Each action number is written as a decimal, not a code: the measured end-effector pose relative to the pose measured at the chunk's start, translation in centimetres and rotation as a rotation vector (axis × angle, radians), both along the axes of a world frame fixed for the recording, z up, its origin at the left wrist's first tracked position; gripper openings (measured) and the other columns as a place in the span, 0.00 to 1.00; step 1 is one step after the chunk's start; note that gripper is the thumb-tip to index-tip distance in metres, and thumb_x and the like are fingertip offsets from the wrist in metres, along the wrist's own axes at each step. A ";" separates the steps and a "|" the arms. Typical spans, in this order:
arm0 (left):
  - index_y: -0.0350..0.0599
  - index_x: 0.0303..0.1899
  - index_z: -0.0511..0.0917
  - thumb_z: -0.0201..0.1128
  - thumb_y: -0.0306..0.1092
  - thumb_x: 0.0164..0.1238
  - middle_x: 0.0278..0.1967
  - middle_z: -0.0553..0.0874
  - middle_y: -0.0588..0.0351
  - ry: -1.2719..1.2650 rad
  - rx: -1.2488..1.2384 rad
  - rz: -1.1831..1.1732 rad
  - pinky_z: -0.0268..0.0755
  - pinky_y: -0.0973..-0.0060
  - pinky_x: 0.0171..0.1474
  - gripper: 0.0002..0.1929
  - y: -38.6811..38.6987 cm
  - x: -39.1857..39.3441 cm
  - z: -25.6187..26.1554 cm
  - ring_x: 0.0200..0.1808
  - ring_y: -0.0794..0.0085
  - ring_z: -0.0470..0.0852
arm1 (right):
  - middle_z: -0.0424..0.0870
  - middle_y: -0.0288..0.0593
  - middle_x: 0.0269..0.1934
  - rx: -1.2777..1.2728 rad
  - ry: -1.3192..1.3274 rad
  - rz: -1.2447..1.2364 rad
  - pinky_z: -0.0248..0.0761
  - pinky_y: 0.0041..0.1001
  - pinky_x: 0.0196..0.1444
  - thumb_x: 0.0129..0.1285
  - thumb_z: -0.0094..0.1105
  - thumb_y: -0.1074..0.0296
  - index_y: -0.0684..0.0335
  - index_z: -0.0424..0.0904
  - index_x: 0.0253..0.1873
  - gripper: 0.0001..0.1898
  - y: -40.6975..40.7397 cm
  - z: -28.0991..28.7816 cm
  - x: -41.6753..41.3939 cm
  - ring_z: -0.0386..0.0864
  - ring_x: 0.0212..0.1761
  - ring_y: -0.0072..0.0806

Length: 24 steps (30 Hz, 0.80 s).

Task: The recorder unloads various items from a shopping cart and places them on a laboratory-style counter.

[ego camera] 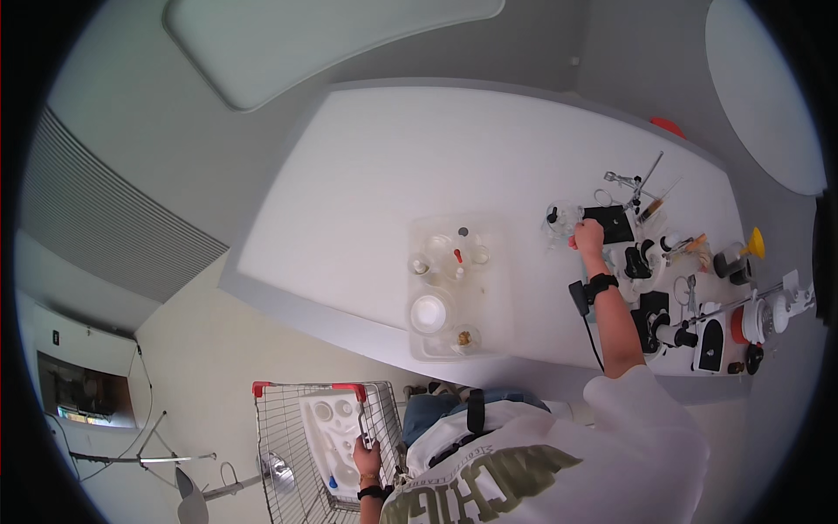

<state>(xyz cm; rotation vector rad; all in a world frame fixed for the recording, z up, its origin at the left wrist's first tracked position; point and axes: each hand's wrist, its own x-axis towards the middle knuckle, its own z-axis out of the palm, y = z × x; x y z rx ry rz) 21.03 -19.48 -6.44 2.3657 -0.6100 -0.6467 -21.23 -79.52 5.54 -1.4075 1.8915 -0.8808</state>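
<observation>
My right hand [587, 237] is stretched over the white table with its fingers curled, beside a clear glass vessel [564, 226] with a black fitting. Whether the fingers hold part of that vessel is hidden. A black stand base [617, 224] lies just past the hand. Down at my side, my left hand [366, 456] grips the metal rim [362, 418] of a wire shopping cart. Inside the cart lies a white molded tray [319, 435] with round recesses and a small blue item [332, 483].
A clear plastic tray [501, 314] with several glass vessels sits at the table's [366, 170] near edge. Microscopes [655, 331], a clamp stand [645, 180] and a yellow funnel [757, 243] crowd the right end. A metal-framed chair [190, 491] stands left of the cart.
</observation>
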 end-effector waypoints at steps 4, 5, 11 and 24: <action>0.33 0.42 0.76 0.62 0.27 0.57 0.27 0.82 0.50 0.050 -0.086 0.075 0.78 0.75 0.24 0.12 -0.8 -0.8 0.7 0.23 0.71 0.84 | 0.79 0.50 0.16 0.072 0.063 -0.052 0.75 0.28 0.18 0.62 0.47 0.72 0.75 0.75 0.26 0.14 -1.7 -1.8 -0.6 0.81 0.15 0.33; 0.33 0.42 0.76 0.62 0.27 0.57 0.27 0.82 0.50 0.049 -0.082 0.094 0.78 0.75 0.24 0.12 -1.0 -0.9 1.2 0.23 0.71 0.84 | 0.80 0.50 0.17 0.088 0.089 -0.054 0.75 0.28 0.18 0.61 0.47 0.71 0.76 0.75 0.26 0.14 -2.0 -2.2 -0.9 0.81 0.15 0.34; 0.39 0.41 0.77 0.64 0.36 0.56 0.25 0.82 0.49 -0.121 -0.005 0.041 0.74 0.71 0.30 0.13 -1.1 -1.6 2.0 0.23 0.65 0.82 | 0.80 0.49 0.17 0.017 0.023 -0.018 0.75 0.28 0.17 0.64 0.46 0.69 0.74 0.75 0.27 0.15 -2.3 -4.1 -1.9 0.80 0.15 0.34; 0.38 0.32 0.79 0.61 0.37 0.60 0.19 0.83 0.50 -0.032 0.009 0.071 0.74 0.71 0.28 0.10 -2.1 -1.0 2.2 0.21 0.65 0.84 | 0.76 0.37 0.34 -0.131 -0.054 0.747 0.71 0.24 0.33 0.53 0.68 0.65 0.54 0.72 0.52 0.21 17.6 3.5 11.8 0.75 0.30 0.23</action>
